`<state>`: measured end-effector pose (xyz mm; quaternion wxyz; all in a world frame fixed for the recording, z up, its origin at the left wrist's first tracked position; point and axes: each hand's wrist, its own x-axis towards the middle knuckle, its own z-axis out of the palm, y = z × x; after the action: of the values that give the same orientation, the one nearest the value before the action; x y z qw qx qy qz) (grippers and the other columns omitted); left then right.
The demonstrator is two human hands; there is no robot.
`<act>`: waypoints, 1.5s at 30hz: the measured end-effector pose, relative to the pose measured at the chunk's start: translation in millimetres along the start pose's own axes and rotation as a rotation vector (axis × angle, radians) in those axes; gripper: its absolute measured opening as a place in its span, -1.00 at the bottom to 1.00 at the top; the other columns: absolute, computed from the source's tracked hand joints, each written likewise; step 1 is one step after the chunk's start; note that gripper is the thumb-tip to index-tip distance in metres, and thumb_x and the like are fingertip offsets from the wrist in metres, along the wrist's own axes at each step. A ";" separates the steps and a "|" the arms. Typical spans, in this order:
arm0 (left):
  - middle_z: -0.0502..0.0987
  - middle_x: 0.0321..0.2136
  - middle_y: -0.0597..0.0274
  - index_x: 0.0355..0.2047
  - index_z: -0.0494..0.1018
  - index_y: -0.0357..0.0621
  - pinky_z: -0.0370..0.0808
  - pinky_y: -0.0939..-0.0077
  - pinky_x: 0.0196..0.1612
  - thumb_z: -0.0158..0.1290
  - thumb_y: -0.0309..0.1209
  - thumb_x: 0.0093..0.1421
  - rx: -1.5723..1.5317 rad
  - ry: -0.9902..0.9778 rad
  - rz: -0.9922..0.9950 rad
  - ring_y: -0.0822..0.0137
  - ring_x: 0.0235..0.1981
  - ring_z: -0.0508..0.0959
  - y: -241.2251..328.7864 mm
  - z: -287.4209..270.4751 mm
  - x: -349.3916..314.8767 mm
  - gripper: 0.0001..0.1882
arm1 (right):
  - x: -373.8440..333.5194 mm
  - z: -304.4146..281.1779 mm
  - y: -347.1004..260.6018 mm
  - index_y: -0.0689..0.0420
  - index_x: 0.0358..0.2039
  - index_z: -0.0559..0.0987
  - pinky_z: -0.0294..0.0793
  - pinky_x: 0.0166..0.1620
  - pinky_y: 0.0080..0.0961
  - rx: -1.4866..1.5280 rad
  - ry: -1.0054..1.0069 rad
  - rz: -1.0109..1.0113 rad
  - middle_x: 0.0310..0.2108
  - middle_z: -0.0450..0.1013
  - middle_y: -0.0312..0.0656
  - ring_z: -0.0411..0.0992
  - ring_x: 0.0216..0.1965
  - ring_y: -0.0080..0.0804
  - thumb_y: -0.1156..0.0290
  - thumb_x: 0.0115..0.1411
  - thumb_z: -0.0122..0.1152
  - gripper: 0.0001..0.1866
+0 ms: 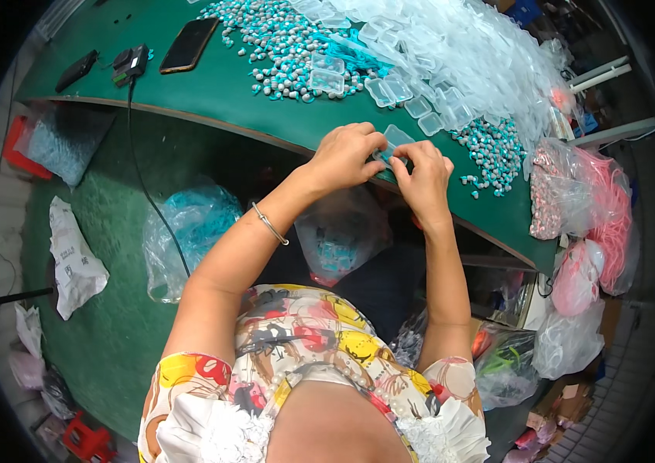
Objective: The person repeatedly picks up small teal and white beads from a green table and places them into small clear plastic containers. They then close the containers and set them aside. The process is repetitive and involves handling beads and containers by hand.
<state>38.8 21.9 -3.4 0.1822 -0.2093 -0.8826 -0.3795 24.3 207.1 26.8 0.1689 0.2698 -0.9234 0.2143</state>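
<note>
My left hand [345, 157] and my right hand [426, 179] meet at the table's near edge, both with fingers pinched on a small clear plastic box [398, 136]. Its transparent lid stands raised, and something teal shows inside, partly covered by my fingers. Just beyond my hands lie several more clear boxes [386, 90]. A heap of small grey-and-teal pieces that look like earplugs [285, 65] spreads behind my left hand. To the right of my right hand is a smaller pile of the same pieces [495, 154].
A large mound of clear plastic boxes [466, 50] covers the far right of the green table [212, 92]. A phone [189, 45] and a black device with a cable [130, 65] lie at the left. Bags with teal contents [196, 224] [339, 239] sit below; pink cords [607, 208] hang right.
</note>
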 end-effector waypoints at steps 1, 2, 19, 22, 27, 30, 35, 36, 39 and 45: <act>0.52 -0.34 0.14 -0.21 0.53 -0.10 0.49 0.19 -0.23 0.28 -0.38 -0.03 -0.005 0.007 0.003 0.06 -0.28 0.55 -0.4 0.4 -0.3 -0.66 | 1.0 -1.2 0.5 0.05 -0.39 0.62 0.26 -0.17 -0.25 -0.001 -0.007 -0.004 -0.42 0.52 -0.31 0.48 -0.31 -0.29 0.37 0.07 0.32 -0.90; 0.52 -0.34 0.13 -0.18 0.52 -0.10 0.48 0.19 -0.22 0.28 -0.38 -0.03 -0.011 0.015 0.005 0.06 -0.28 0.55 -0.7 0.7 -0.6 -0.64 | 1.9 -2.0 1.7 0.05 -0.39 0.62 0.26 -0.16 -0.24 -0.003 -0.014 -0.007 -0.41 0.52 -0.31 0.48 -0.29 -0.29 0.37 0.07 0.32 -0.90; 0.46 -0.38 0.19 -0.16 0.54 -0.04 0.43 0.19 -0.15 0.32 -0.14 -0.04 0.052 -0.017 0.072 0.09 -0.24 0.50 -11.6 -7.5 6.1 -0.54 | 149.0 72.5 17.9 -0.05 -0.28 0.67 0.35 -0.12 -0.14 -0.130 0.140 -0.203 -0.29 0.54 -0.23 0.48 -0.15 -0.19 0.42 0.02 0.31 -0.80; 0.46 -0.39 0.20 -0.16 0.53 -0.06 0.44 0.20 -0.14 0.32 -0.13 -0.05 0.056 -0.008 0.080 0.10 -0.24 0.50 -12.6 -5.4 5.3 -0.53 | 161.6 86.6 14.4 -0.08 -0.25 0.68 0.28 -0.08 -0.09 -0.259 0.092 -0.164 -0.28 0.55 -0.23 0.48 -0.13 -0.21 0.43 0.11 0.15 -0.78; 0.46 -0.38 0.20 -0.16 0.53 -0.06 0.43 0.20 -0.12 0.31 -0.13 -0.04 0.057 -0.008 0.072 0.10 -0.22 0.50 -12.7 -6.4 4.1 -0.54 | 172.4 89.2 10.8 -0.11 -0.23 0.68 0.23 -0.06 -0.06 -0.388 0.042 -0.178 -0.26 0.57 -0.22 0.47 -0.12 -0.24 0.41 0.17 0.06 -0.75; 0.46 -0.37 0.20 -0.17 0.53 -0.05 0.43 0.20 -0.11 0.31 -0.12 -0.04 0.044 0.017 0.088 0.10 -0.21 0.50 -14.6 -1.9 4.1 -0.54 | 165.7 79.2 17.8 -0.07 -0.22 0.66 0.25 -0.06 -0.08 -0.257 0.094 -0.199 -0.26 0.57 -0.20 0.47 -0.12 -0.25 0.43 0.12 0.15 -0.77; 0.47 -0.37 0.20 -0.18 0.52 -0.05 0.43 0.20 -0.12 0.32 -0.12 -0.06 0.055 0.030 0.075 0.10 -0.20 0.50 -16.2 -1.9 3.4 -0.54 | 130.1 38.5 24.5 0.07 -0.21 0.61 0.43 -0.19 -0.20 0.438 0.045 -0.137 -0.34 0.57 -0.09 0.53 -0.29 -0.17 0.49 0.07 0.21 -0.77; 0.47 -0.37 0.21 -0.18 0.52 -0.05 0.43 0.20 -0.12 0.32 -0.13 -0.06 0.054 0.029 0.077 0.11 -0.21 0.50 -15.1 -1.1 3.8 -0.54 | 117.3 22.4 23.4 0.14 -0.19 0.60 0.49 -0.27 -0.29 0.409 0.043 -0.198 -0.37 0.57 -0.06 0.53 -0.36 -0.09 0.51 0.08 0.19 -0.76; 0.47 -0.37 0.22 -0.18 0.52 -0.03 0.44 0.21 -0.13 0.33 -0.13 -0.07 0.030 -0.009 0.056 0.12 -0.21 0.50 -12.1 -1.6 6.7 -0.53 | 78.2 -9.3 30.5 0.13 -0.23 0.61 0.45 -0.24 -0.25 0.281 -0.043 -0.260 -0.36 0.56 -0.12 0.52 -0.32 -0.12 0.49 0.07 0.20 -0.79; 0.46 -0.45 0.23 -0.19 0.54 -0.06 0.43 0.23 -0.22 0.37 -0.16 -0.12 0.012 0.015 0.048 0.12 -0.30 0.50 -15.0 -4.3 5.4 -0.52 | 40.4 -19.9 13.1 0.03 -0.28 0.59 0.27 -0.14 -0.22 -0.029 -0.165 -0.363 -0.41 0.48 -0.26 0.46 -0.29 -0.25 0.45 0.03 0.23 -0.81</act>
<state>27.3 10.6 -6.9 0.1990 -0.2263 -0.8783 -0.3712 -11.4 209.6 57.1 0.1323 0.4459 -0.8734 0.1444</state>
